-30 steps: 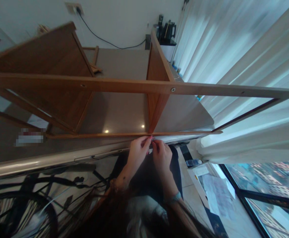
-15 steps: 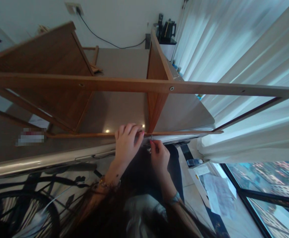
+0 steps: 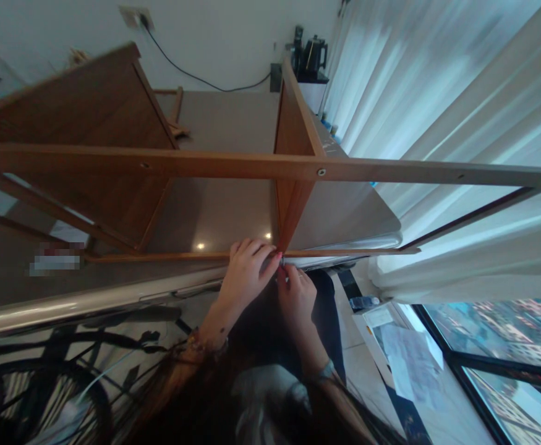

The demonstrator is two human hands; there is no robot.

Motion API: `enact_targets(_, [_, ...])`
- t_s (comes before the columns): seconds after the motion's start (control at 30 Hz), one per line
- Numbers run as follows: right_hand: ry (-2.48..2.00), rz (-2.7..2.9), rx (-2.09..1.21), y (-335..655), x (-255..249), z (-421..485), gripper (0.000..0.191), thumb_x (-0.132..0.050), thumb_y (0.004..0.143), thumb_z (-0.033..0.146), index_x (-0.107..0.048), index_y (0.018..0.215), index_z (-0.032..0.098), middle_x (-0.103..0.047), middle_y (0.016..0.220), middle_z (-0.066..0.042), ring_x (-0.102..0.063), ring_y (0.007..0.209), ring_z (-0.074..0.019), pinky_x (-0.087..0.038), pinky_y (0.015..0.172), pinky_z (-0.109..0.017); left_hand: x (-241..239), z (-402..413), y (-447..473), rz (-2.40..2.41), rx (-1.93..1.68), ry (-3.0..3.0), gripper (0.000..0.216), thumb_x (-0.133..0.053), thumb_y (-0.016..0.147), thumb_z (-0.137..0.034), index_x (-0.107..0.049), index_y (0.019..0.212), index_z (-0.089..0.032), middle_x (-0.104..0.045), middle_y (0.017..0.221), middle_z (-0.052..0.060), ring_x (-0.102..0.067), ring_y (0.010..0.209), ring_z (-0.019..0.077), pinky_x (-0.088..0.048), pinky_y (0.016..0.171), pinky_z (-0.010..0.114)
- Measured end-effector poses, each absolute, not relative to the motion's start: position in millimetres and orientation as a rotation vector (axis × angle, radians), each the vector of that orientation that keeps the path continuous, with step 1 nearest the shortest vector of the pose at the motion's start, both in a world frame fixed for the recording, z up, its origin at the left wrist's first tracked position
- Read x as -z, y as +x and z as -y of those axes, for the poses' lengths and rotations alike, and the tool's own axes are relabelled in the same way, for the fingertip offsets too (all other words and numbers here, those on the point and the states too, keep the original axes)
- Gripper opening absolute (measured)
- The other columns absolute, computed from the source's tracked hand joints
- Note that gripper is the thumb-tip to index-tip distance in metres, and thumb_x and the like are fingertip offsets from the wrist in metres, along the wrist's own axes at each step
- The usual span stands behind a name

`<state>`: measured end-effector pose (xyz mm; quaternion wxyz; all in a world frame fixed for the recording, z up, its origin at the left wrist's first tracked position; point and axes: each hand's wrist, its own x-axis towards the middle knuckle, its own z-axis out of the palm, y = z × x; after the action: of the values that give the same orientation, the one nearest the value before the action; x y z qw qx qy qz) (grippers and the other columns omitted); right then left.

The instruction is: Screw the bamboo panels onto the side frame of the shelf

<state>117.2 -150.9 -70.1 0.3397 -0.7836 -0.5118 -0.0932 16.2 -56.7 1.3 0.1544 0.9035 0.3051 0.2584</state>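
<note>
A brown wooden shelf frame (image 3: 233, 164) lies on its side on a grey table, its long rails running left to right. My left hand (image 3: 250, 272) is closed over the near lower rail (image 3: 349, 252), thumb and fingertips beside the joint with the middle shelf panel (image 3: 293, 204). Just right of it, my right hand (image 3: 298, 293) pinches a thin metal piece (image 3: 283, 262) at the rail's outer side, below that joint. The piece is too small to tell a screw from a hex key. In the upper rail a round metal bolt head (image 3: 321, 172) shows.
The table (image 3: 233, 117) has a rounded corner at right. A bicycle (image 3: 61, 371) stands at lower left. A black kettle (image 3: 314, 55) is at the back, near white curtains (image 3: 437, 74). Papers (image 3: 409, 358) lie by the window at right. A second shelf panel (image 3: 89, 111) rises at left.
My left hand has slid right along the rail, closer to the joint and my right hand. My right hand stays near the same spot with the metal piece. The view has shifted slightly.
</note>
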Motion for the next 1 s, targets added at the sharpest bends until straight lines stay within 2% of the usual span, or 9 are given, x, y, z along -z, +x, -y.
enact_targets(0.13, [-2.024,1.267,0.109,111.3,65.3,148.0,0.028,-0.038,0.096,0.028,-0.059,0.08,0.019,-0.063,0.07,-0.004,-0.057,0.064,-0.014,-0.036,0.062,-0.025,-8.0,52.8,21.0,-0.887,-0.739,2.544,0.034,-0.048,0.092,-0.043,-0.062,0.11,-0.018,-0.067,0.1,0.007,-0.058,0.094,0.0224,-0.039,0.085,0.034])
enact_targets(0.37, [-1.905,1.052,-0.276,105.6,53.2,145.8,0.031,-0.038,0.096,0.036,-0.053,0.073,0.021,-0.063,0.064,0.0,-0.058,0.059,-0.0123,-0.036,0.06,-0.022,-13.1,35.0,28.6,-0.785,-0.604,2.503,0.033,-0.043,0.094,-0.042,-0.065,0.097,-0.017,-0.068,0.085,0.005,-0.059,0.079,0.0189,-0.04,0.078,0.03])
enact_targets(0.6, [-1.889,1.004,-0.328,104.3,56.1,144.3,0.035,-0.034,0.097,0.036,-0.054,0.072,0.022,-0.065,0.065,0.001,-0.057,0.057,-0.0122,-0.034,0.059,-0.023,-14.3,32.7,28.7,-0.77,-0.579,2.451,0.032,-0.047,0.092,-0.044,-0.065,0.101,-0.02,-0.07,0.085,0.005,-0.062,0.08,0.0198,-0.041,0.076,0.03])
enact_targets(0.8, [-1.852,1.011,-0.35,104.8,52.1,145.8,0.036,-0.035,0.097,0.036,-0.054,0.07,0.021,-0.063,0.063,0.001,-0.056,0.057,-0.0111,-0.034,0.06,-0.022,-22.0,30.8,26.7,-0.888,-0.572,2.484,0.06,-0.051,0.084,-0.061,-0.049,0.124,-0.016,-0.065,0.11,0.011,-0.064,0.078,0.021,-0.042,0.064,0.028])
enact_targets(0.9, [-1.882,1.036,-0.337,105.7,51.1,145.6,0.037,-0.035,0.097,0.037,-0.053,0.069,0.021,-0.062,0.062,0.002,-0.055,0.056,-0.0104,-0.033,0.058,-0.021,-31.9,24.4,31.9,-0.872,-0.488,2.656,0.061,-0.045,0.084,-0.066,-0.054,0.117,-0.016,-0.065,0.107,0.012,-0.065,0.082,0.0244,-0.041,0.063,0.028])
enact_targets(1.0, [-1.909,1.056,-0.316,106.9,50.6,145.0,0.038,-0.034,0.097,0.037,-0.051,0.068,0.021,-0.06,0.06,0.002,-0.053,0.054,-0.0096,-0.032,0.057,-0.021,-41.5,15.4,39.6,-0.833,-0.464,2.794,0.062,-0.041,0.082,-0.072,-0.062,0.101,-0.016,-0.068,0.096,0.01,-0.065,0.081,0.0256,-0.041,0.063,0.03])
